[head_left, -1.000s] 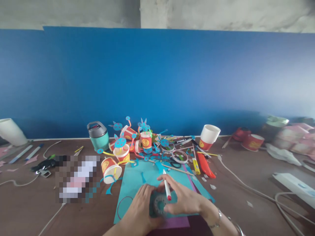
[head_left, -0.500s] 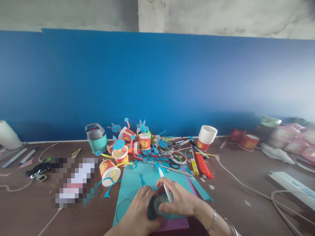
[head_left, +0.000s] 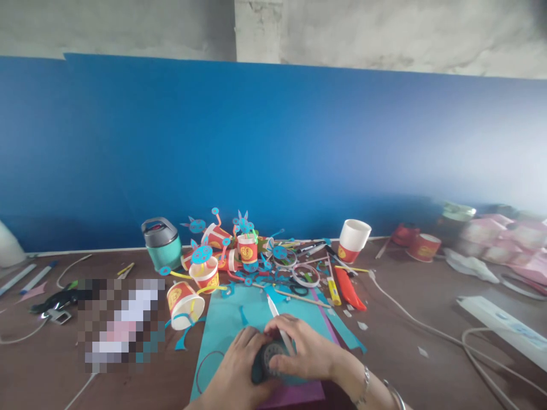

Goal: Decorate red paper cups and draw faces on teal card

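Observation:
A dark round object point(head_left: 258, 367) with a grey dotted disc on its face is gripped at its left side by my left hand point(head_left: 237, 364). I cannot make out its exact kind. My right hand point(head_left: 310, 348) holds a white pen point(head_left: 272, 306), its tip pointing up and away, while the thumb lies on the disc. Both hands are over a light-blue sheet of paper point(head_left: 222, 327), where a dark circle outline point(head_left: 199, 371) shows left of my left hand. Purple paper point(head_left: 301, 392) sticks out from beneath the sheet.
Paper cups with blue cut-out figures point(head_left: 205, 275) crowd the back, beside a teal flask point(head_left: 162, 250). Scissors point(head_left: 299, 289), a yellow tube point(head_left: 334, 291) and a red-orange item point(head_left: 350, 290) lie behind the sheet. White cups point(head_left: 354, 236) and a power strip point(head_left: 504, 327) are rightward.
The pen has swung to a more slanted angle within my right hand. The round object appears tipped slightly, still between both hands. The whole view has shifted a little.

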Available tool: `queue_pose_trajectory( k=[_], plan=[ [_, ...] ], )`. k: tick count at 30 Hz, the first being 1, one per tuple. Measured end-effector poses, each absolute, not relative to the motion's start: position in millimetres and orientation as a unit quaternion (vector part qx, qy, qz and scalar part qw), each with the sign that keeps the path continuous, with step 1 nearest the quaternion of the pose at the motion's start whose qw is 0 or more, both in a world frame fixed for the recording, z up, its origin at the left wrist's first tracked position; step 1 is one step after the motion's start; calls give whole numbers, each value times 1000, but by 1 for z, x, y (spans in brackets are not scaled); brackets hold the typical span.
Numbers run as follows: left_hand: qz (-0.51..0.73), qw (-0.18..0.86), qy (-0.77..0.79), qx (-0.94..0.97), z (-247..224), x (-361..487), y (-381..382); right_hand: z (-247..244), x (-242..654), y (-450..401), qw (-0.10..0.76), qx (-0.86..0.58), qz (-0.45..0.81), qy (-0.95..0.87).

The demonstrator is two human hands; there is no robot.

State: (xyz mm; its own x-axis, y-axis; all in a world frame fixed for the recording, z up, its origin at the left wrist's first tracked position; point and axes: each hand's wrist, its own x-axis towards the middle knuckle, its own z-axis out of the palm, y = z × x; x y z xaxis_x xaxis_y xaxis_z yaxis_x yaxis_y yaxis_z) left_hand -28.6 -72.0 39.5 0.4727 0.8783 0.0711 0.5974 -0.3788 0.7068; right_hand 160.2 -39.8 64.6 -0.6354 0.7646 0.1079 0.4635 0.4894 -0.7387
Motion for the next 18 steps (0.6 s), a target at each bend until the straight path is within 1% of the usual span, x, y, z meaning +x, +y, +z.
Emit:
queue_pose_trajectory(
  k=[12,18],
  plan=[
    [204,298,474,803,40,-26,-70,69,159,-40,211,-367,342,-839],
    [219,299,478,796,35,-27,-70,66,160,-39,218,-365,361,-830]
  ],
)
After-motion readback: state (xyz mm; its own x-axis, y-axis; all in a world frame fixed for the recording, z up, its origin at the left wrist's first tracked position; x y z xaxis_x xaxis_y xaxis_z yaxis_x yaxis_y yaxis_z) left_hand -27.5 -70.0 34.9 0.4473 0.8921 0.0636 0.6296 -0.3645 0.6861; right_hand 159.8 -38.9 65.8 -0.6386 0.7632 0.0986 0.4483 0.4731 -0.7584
